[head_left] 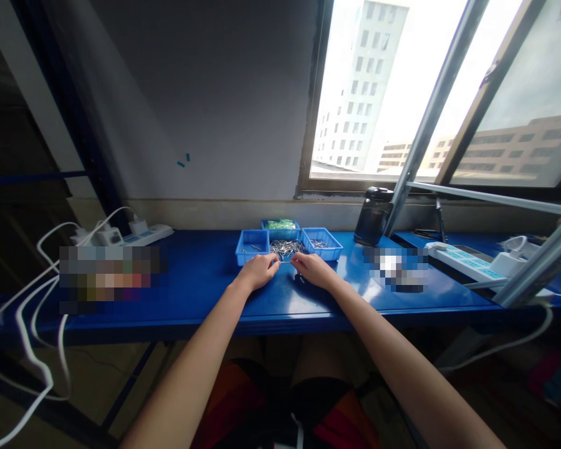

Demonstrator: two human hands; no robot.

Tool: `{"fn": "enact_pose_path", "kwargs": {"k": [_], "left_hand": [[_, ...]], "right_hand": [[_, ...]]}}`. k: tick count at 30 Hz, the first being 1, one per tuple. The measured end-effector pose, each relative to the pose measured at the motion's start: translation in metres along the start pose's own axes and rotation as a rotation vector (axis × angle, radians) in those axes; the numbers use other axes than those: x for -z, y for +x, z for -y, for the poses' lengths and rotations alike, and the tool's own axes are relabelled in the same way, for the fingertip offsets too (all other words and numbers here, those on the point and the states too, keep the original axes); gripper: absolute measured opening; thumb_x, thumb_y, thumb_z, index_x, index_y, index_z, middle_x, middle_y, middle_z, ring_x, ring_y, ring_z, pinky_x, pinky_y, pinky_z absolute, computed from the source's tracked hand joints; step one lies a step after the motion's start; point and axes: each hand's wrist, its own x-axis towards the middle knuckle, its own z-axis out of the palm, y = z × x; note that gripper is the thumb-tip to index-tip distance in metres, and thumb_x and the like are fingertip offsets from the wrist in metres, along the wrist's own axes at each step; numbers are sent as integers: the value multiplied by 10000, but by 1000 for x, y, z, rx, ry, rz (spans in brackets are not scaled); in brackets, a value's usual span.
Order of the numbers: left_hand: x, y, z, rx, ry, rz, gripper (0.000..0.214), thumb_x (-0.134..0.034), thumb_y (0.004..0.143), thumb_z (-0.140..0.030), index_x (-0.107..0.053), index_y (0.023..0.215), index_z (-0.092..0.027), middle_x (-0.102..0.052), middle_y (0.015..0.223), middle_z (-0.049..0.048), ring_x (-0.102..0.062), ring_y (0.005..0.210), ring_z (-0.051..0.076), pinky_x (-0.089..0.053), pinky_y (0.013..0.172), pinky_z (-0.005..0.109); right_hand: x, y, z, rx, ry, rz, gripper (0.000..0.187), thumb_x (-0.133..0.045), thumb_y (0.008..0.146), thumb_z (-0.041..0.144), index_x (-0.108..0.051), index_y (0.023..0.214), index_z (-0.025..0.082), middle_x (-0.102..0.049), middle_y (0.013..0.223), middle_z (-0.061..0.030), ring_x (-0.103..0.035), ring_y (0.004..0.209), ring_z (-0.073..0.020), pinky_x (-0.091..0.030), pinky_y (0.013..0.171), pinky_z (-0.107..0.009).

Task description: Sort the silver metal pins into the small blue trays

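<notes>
My left hand (pixel 257 273) and my right hand (pixel 314 270) meet over the blue table, fingertips pinched and a small gap between them. A thin, light-coloured piece (pixel 285 262) spans that gap, held at both ends; its exact kind is too small to tell. Just beyond my fingers lies a pile of small silvery metal parts (pixel 287 247). Blue plastic bins frame the pile: a left bin (pixel 245 257) and a right bin (pixel 328 254), each with some metal parts inside, and a back bin (pixel 280 232) with green packets.
A black jar-like bottle (pixel 373 217) stands by the window. White power strips (pixel 148 236) with cables lie at the left and right. Blurred items occupy both sides of the blue table (pixel 191 274). A metal post (pixel 526 280) rises at the right.
</notes>
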Motion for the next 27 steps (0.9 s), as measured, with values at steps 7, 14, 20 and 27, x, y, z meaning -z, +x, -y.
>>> {"fn": "enact_pose_path", "kwargs": {"k": [7, 14, 20, 27], "left_hand": [[-2, 1, 1, 8, -6, -7, 308, -371, 831, -401, -593, 915, -204, -634, 805, 55, -578, 744, 187, -396, 615, 243], [-3, 1, 3, -7, -6, -4, 269, -403, 812, -373, -582, 927, -209, -632, 793, 43, -573, 702, 171, -386, 585, 233], [-1, 2, 1, 3, -14, 27, 216, -457, 766, -318, -571, 913, -207, -625, 767, 22, -567, 686, 157, -379, 565, 222], [-2, 2, 1, 7, -4, 27, 202, -469, 758, -313, -569, 906, -216, -619, 769, 18, -568, 694, 157, -388, 577, 223]], "right_hand": [[0, 0, 1, -5, -22, 0, 249, -380, 870, 326, -581, 876, 180, -611, 653, -28, -544, 586, -116, -349, 567, -196], [-1, 0, 1, -21, -25, 4, 215, -406, 855, 303, -575, 899, 177, -621, 692, -26, -538, 603, -107, -337, 568, -191], [0, -1, 3, -21, -1, 9, 164, -447, 828, 265, -572, 893, 180, -619, 714, -17, -534, 607, -98, -344, 571, -190], [0, -1, 2, -6, 2, 16, 149, -453, 829, 269, -563, 887, 187, -613, 698, -10, -523, 582, -90, -336, 550, -185]]}}
